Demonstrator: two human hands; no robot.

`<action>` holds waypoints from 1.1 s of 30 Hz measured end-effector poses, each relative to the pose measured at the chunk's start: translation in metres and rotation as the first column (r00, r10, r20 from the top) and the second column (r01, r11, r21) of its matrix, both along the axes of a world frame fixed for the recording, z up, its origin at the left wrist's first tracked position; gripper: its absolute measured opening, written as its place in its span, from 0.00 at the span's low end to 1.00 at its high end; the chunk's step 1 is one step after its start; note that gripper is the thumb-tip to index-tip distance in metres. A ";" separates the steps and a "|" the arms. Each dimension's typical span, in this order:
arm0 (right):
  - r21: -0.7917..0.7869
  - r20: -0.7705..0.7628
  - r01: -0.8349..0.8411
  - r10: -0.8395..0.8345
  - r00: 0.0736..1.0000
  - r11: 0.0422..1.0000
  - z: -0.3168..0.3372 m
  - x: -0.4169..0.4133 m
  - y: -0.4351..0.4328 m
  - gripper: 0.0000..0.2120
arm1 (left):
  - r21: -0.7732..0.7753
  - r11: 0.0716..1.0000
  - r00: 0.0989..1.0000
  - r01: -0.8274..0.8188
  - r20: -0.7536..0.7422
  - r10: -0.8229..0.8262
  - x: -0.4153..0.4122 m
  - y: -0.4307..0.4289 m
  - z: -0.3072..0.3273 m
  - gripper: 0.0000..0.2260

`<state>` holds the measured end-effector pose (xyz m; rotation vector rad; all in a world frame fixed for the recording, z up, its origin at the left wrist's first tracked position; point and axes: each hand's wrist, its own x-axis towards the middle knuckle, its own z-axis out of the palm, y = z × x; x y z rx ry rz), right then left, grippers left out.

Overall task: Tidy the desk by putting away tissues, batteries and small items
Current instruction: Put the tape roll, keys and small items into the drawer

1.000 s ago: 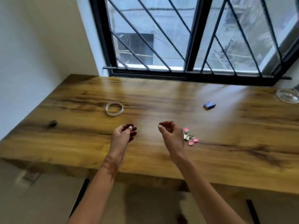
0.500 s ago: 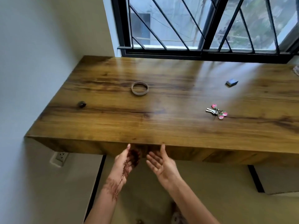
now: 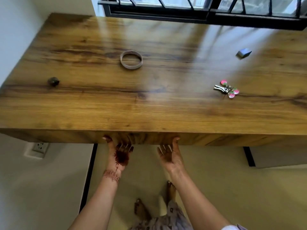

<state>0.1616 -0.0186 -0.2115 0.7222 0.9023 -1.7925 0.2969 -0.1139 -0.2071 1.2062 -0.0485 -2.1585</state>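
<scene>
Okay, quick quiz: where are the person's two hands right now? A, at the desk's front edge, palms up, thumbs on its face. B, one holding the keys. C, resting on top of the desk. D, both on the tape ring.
A: the left hand and right hand sit below the desk edge, palms up, holding nothing.

Tabletop (image 3: 149, 105): thick wood slab, dark grain streaks, glossy with pale reflections.
Window (image 3: 199, 12): black frame and bars, behind the tabletop's far edge.
Wall (image 3: 15, 22): white, left of tabletop.
Socket (image 3: 39, 146): below tabletop's left end.
Floor (image 3: 232, 196): beige.
</scene>
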 end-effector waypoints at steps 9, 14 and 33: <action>0.048 -0.008 0.028 -0.027 1.000 0.998 -0.011 -0.003 0.007 0.30 | 0.032 0.999 0.999 -0.038 -0.010 0.038 0.011 0.000 -0.008 0.37; 0.032 -0.081 -0.031 0.034 0.996 0.999 -0.004 0.013 0.030 0.46 | 0.015 1.000 0.997 0.002 0.083 -0.003 0.029 0.018 -0.013 0.46; 0.715 -0.121 0.464 0.747 -0.654 0.522 0.026 0.006 0.072 0.32 | 0.040 -0.050 0.003 0.998 0.749 0.662 0.051 0.039 0.030 0.27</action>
